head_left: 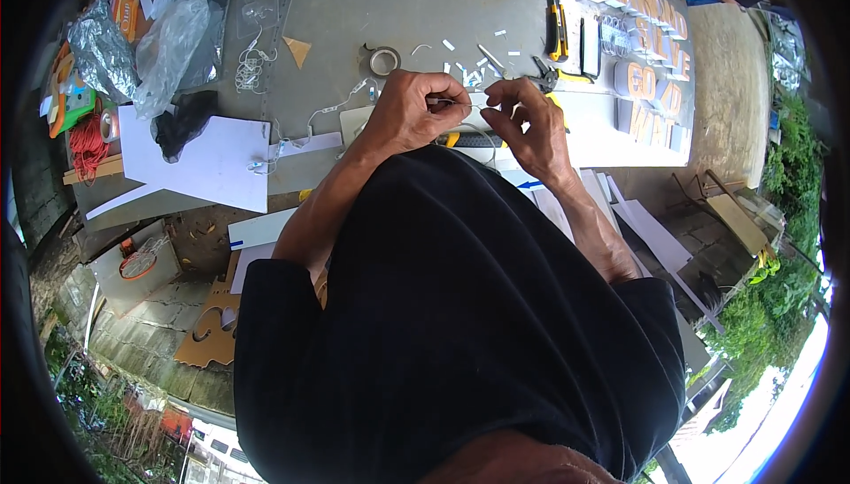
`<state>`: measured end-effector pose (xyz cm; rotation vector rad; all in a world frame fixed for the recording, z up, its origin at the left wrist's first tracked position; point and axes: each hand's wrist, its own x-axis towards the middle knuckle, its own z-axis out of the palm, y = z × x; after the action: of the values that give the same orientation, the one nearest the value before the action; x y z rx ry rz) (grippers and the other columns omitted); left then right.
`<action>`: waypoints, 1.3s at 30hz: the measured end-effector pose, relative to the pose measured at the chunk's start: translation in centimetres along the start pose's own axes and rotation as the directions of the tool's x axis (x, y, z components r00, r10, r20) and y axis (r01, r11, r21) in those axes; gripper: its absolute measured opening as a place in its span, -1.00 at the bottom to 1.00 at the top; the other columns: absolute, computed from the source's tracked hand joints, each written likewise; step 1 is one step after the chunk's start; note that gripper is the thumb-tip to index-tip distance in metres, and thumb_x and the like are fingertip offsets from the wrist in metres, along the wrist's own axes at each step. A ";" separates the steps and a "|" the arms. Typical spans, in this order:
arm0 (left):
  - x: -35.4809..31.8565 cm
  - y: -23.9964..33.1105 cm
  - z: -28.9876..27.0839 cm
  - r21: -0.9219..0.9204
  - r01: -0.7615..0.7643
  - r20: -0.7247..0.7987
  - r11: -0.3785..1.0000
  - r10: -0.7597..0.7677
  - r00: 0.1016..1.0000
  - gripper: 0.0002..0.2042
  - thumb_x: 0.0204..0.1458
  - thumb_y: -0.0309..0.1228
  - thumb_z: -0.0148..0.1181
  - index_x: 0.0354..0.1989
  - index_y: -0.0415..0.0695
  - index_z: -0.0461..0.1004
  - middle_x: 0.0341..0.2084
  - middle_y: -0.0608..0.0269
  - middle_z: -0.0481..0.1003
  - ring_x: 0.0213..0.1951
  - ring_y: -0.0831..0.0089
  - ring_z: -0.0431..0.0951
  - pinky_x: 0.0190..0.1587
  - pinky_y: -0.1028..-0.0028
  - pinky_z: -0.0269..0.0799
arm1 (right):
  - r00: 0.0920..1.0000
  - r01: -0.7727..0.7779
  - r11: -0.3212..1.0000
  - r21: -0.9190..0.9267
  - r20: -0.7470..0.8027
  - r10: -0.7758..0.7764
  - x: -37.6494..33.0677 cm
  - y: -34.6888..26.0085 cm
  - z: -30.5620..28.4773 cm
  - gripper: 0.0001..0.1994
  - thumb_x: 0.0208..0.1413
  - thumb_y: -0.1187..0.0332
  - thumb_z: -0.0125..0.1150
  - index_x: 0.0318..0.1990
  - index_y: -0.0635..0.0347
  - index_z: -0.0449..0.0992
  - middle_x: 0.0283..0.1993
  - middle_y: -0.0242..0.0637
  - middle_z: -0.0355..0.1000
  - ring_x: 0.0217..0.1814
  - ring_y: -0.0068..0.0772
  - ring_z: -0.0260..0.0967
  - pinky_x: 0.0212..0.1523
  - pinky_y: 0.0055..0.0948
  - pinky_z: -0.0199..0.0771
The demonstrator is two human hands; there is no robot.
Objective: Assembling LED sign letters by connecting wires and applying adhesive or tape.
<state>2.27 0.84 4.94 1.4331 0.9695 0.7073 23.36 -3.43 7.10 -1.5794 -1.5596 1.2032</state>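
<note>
Outdoors, a grey metal worktable point(332, 6) stretches ahead of a person in a dark shirt point(460, 307), seen from above. Block letters point(639, 85) line its right edge; a pale floor point(728, 85) and green foliage point(761, 298) lie beyond. Plastic bags point(173, 54) crowd the far left, a white sheet point(199, 165) nearer. Between bags and letters, open grey surface runs forward. Just ahead of the hands lie a tape roll point(371, 61), white scraps point(474, 75), a yellow-and-black cutter point(556, 30) and pliers point(574, 77). Above the table's near part, a thin wire point(477, 107) spans between both hands. The left hand point(418, 110) pinches it, thumb and forefinger together; the right hand point(533, 128) curls its fingers around the other end, grip unclear.
</note>
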 end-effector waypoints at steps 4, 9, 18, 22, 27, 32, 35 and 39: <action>0.0 0.0 -0.1 -0.010 0.034 0.041 0.999 -0.034 0.999 -0.88 -0.04 -0.51 0.36 -0.35 -0.29 0.65 -0.45 0.13 0.66 -0.39 0.50 0.65 -0.24 0.52 0.55 | 0.810 0.541 0.717 -0.439 0.042 -0.585 0.3 0.7 0.3 -0.69 -0.05 0.56 0.45 -0.12 0.22 0.54 -0.18 -0.25 0.54 -0.25 -0.25 0.49 -0.28 -0.33 0.54; 0.0 -0.4 -0.1 -0.021 0.051 0.081 0.998 -0.049 0.996 -0.88 -0.01 -0.51 0.36 -0.29 -0.26 0.66 -0.44 0.25 0.65 -0.37 0.61 0.59 -0.25 0.57 0.49 | 0.711 0.626 0.563 -0.539 0.098 -0.697 0.4 1.4 0.4 -0.73 -0.13 0.61 0.39 -0.22 0.20 0.55 -0.28 -0.29 0.48 -0.26 -0.26 0.48 -0.33 -0.31 0.56; 0.0 0.1 0.5 0.202 -0.291 0.054 0.935 0.286 0.957 -0.92 -0.04 -0.54 0.34 -0.36 -0.23 0.64 -0.47 0.18 0.65 -0.42 0.49 0.63 -0.30 0.50 0.51 | 0.830 -0.556 0.541 0.631 0.461 0.316 0.0 0.7 -0.6 -0.94 0.15 0.47 0.22 -0.28 0.27 0.52 -0.42 -0.43 0.43 -0.53 -0.77 0.22 -0.62 -0.72 -0.04; -0.1 -0.3 0.0 -0.002 -0.005 0.079 1.000 0.006 0.997 -0.91 -0.03 -0.51 0.34 -0.35 -0.25 0.64 -0.47 0.22 0.64 -0.41 0.56 0.59 -0.30 0.54 0.49 | 0.997 -0.041 0.988 0.151 0.068 0.031 -0.6 0.3 0.3 -0.81 0.13 0.44 0.33 -0.14 0.28 0.51 -0.32 -0.35 0.49 -0.37 -0.53 0.43 -0.49 -0.52 0.39; 0.1 -0.6 -0.4 -0.054 0.049 0.130 0.997 -0.042 0.991 -0.88 -0.03 -0.50 0.35 -0.31 -0.25 0.65 -0.47 0.25 0.64 -0.40 0.62 0.57 -0.27 0.57 0.46 | 0.817 0.536 0.722 -0.436 0.054 -0.574 -0.2 1.5 0.4 -0.72 -0.05 0.57 0.41 -0.16 0.21 0.52 -0.20 -0.28 0.51 -0.26 -0.24 0.50 -0.34 -0.30 0.56; 0.0 -0.4 -0.3 -0.036 0.020 0.125 0.999 -0.015 0.992 -0.88 -0.03 -0.52 0.34 -0.31 -0.25 0.65 -0.46 0.27 0.63 -0.39 0.62 0.57 -0.27 0.57 0.46 | 0.709 0.644 0.573 -0.507 0.114 -0.696 0.1 2.1 0.6 -0.80 0.02 0.56 0.34 -0.18 0.23 0.52 -0.29 -0.29 0.50 -0.34 -0.37 0.49 -0.40 -0.37 0.52; -0.3 -0.3 0.1 0.036 -0.104 0.111 0.994 0.099 0.989 -0.90 -0.01 -0.51 0.34 -0.32 -0.25 0.64 -0.48 0.29 0.62 -0.41 0.63 0.55 -0.28 0.58 0.46 | 0.998 0.035 0.999 0.027 0.054 -0.037 -1.4 0.4 0.8 -0.89 0.14 0.51 0.25 -0.18 0.28 0.52 -0.38 -0.33 0.48 -0.42 -0.52 0.44 -0.44 -0.44 0.46; 0.2 -0.3 0.0 -0.014 -0.081 0.056 0.997 0.081 0.995 -0.88 -0.04 -0.49 0.37 -0.34 -0.26 0.65 -0.48 0.20 0.64 -0.42 0.56 0.59 -0.29 0.54 0.51 | 0.836 -0.544 0.582 0.605 0.451 0.312 0.0 1.4 -0.7 -0.82 0.19 0.43 0.26 -0.11 0.33 0.53 -0.35 -0.35 0.51 -0.42 -0.59 0.43 -0.48 -0.53 0.41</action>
<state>2.35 0.95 4.64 1.4812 0.8659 0.7267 24.62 -3.44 6.14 -1.2779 -0.6387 2.0969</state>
